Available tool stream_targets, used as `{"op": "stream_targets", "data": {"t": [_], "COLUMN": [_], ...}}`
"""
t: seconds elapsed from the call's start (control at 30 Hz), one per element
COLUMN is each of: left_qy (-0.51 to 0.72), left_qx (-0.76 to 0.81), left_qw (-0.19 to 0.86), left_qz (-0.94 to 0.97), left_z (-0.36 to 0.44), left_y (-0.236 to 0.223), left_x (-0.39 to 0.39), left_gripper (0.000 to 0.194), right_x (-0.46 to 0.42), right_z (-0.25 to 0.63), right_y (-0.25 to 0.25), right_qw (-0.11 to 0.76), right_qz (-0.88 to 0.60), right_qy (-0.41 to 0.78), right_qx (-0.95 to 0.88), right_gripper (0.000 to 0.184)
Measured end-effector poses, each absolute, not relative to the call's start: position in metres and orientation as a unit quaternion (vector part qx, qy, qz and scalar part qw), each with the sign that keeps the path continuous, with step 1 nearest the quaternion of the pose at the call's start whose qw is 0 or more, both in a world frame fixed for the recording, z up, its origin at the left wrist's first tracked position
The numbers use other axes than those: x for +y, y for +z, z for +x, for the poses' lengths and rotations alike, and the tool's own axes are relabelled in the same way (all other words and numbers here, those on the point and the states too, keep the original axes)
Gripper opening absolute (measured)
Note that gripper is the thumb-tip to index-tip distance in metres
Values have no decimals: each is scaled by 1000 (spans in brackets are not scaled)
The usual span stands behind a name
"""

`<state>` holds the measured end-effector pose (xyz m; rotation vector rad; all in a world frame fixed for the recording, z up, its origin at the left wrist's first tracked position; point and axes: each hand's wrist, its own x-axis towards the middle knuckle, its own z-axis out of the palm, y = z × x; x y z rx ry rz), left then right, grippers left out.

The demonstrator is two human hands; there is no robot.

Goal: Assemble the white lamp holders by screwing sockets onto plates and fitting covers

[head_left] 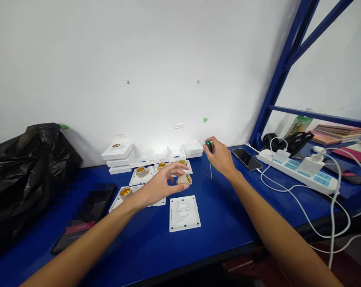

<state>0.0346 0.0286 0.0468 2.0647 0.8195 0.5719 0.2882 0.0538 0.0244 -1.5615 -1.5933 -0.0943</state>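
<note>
Wall (165, 52) boxes in the back, and the blue desk (222, 223) drops off in front, so mind that edge. White plate (192, 220) lies flat between — looks light and stiff, I'd take it by the rim. Right hand (221, 158) has fingers wrapped round the green screwdriver (209, 146), shaft pointing down. Left hand (156, 188) pinches the socket (184, 179) just beyond the plate — probably light, hard, slightly slippery, maybe chippy, so hold the outer collar. Tiny screw (206, 174) sits near the shaft.
</note>
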Motion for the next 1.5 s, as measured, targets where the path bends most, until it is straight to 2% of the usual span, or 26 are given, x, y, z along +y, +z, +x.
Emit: {"op": "stream_targets", "data": {"t": [0.27, 0.53, 0.8, 1.17, 1.33, 1.5], "left_qy": [216, 86, 27, 62, 81, 129], "left_qx": [319, 253, 222, 224, 246, 296], "left_qw": [460, 412, 366, 326, 248, 158], "left_qz": [800, 871, 903, 916, 934, 933], "left_z": [20, 9, -6, 4, 13, 23], "left_y": [25, 38, 39, 26, 22, 2], "left_x": [9, 0, 5, -4, -18, -22], "left_gripper": [43, 44, 81, 63, 57, 65], "right_x": [55, 56, 55, 48, 46, 52], "right_z": [284, 283, 280, 272, 260, 259], "right_y": [19, 15, 16, 20, 18, 13], "right_qw": [447, 443, 446, 451, 531, 576], "right_qz": [-597, -585, -581, -573, -512, -475], "right_qy": [0, 15, 15, 31, 130, 209], "right_qx": [-666, -680, -681, -684, -662, -632], "right_gripper": [23, 21, 22, 20, 22, 30]}}
